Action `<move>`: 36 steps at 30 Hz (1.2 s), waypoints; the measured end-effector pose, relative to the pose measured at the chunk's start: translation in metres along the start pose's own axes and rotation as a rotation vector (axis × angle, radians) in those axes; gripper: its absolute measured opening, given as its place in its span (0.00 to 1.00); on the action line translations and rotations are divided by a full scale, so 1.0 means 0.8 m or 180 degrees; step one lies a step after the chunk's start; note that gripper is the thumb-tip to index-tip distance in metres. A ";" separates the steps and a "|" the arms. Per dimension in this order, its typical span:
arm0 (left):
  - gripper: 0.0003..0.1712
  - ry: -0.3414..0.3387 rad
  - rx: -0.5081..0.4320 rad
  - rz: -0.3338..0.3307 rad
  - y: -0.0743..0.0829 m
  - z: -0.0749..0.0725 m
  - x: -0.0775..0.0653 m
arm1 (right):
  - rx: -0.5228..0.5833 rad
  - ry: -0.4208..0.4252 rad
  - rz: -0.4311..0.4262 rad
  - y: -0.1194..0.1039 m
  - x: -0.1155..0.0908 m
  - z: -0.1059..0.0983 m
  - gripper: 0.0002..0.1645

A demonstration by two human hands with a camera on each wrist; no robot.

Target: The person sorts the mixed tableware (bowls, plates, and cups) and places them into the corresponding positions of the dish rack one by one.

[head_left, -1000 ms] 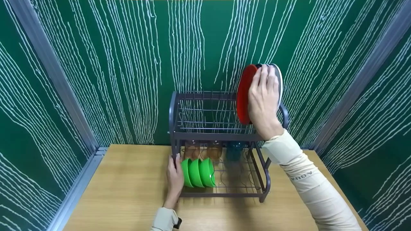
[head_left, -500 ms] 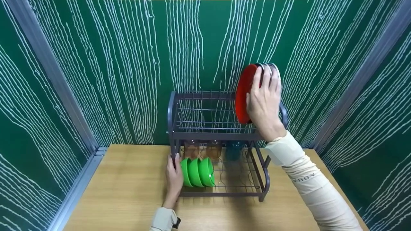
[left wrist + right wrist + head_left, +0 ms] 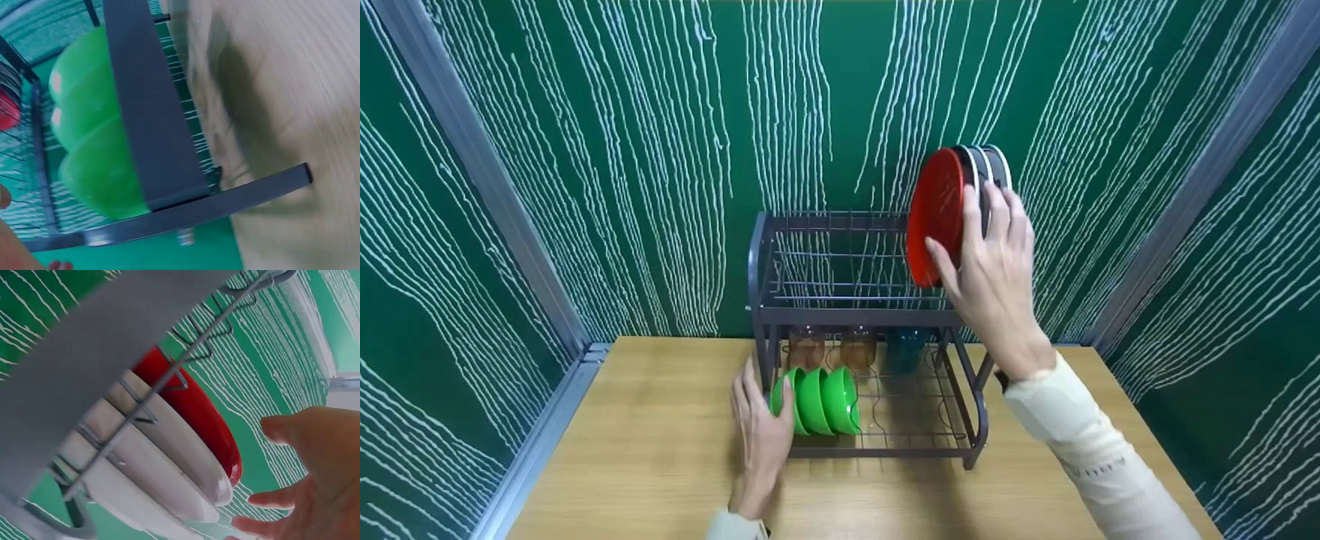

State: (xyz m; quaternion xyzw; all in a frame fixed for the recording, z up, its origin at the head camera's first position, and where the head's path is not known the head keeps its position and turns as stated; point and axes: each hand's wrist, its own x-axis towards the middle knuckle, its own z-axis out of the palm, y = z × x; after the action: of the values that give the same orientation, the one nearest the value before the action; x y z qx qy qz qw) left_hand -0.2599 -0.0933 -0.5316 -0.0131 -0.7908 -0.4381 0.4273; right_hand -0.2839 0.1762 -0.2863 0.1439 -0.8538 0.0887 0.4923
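On the upper tier of a dark two-tier dish rack (image 3: 847,319), a red plate (image 3: 936,217) stands on edge at the right. Plates with white rims (image 3: 152,478) stand beside it in a row. My right hand (image 3: 997,262) is in front of these plates, its thumb and fingers spread, holding nothing; in the right wrist view the fingers are apart from the plates. Down at the lower tier's left end, my left hand (image 3: 763,427) is beside the rack's side frame with fingers extended. Its thumb overlaps the nearest of three green bowls (image 3: 840,401), which are nested on their sides.
Behind the bowls, two amber glasses (image 3: 858,349) and a blue glass (image 3: 906,351) stand on the lower tier. The rack stands on a wooden table (image 3: 660,435), close to a green wall (image 3: 675,150) with white streaks. Grey metal posts (image 3: 495,150) frame the sides.
My right hand has drawn back and down from the plates' top edges, its fingers spreading and uncovering the white rims. My left hand has come off the rack's side post, with its fingers loosening.
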 end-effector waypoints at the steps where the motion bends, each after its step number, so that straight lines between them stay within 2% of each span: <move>1: 0.38 0.0004 0.0078 0.0028 0.004 -0.005 -0.002 | 0.0036 0.0042 -0.0026 0.000 -0.006 -0.002 0.42; 8: 0.42 -0.0089 0.0351 0.0285 0.032 -0.037 -0.017 | 0.0238 0.0144 -0.0078 -0.003 -0.050 -0.023 0.44; 18: 0.43 -0.0045 0.0649 0.0758 0.059 -0.065 -0.034 | 0.0375 0.0101 -0.0036 -0.005 -0.098 -0.038 0.46; 26: 0.44 -0.0280 0.1036 0.0846 0.070 -0.082 -0.054 | 0.0396 0.0004 0.0073 -0.007 -0.148 -0.041 0.46; 31: 0.43 -0.0325 0.1147 0.0962 0.073 -0.086 -0.065 | 0.0379 -0.0114 0.0138 -0.008 -0.182 -0.044 0.47; 36: 0.43 -0.0573 0.1403 0.0950 0.072 -0.089 -0.082 | 0.0315 -0.0293 0.0243 -0.008 -0.226 -0.042 0.48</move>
State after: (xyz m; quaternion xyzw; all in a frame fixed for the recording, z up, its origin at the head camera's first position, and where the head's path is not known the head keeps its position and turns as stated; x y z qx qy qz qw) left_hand -0.1483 -0.0844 -0.5193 -0.0750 -0.8911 -0.1848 0.4077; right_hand -0.1688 0.2083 -0.4261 0.1394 -0.8750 0.1428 0.4411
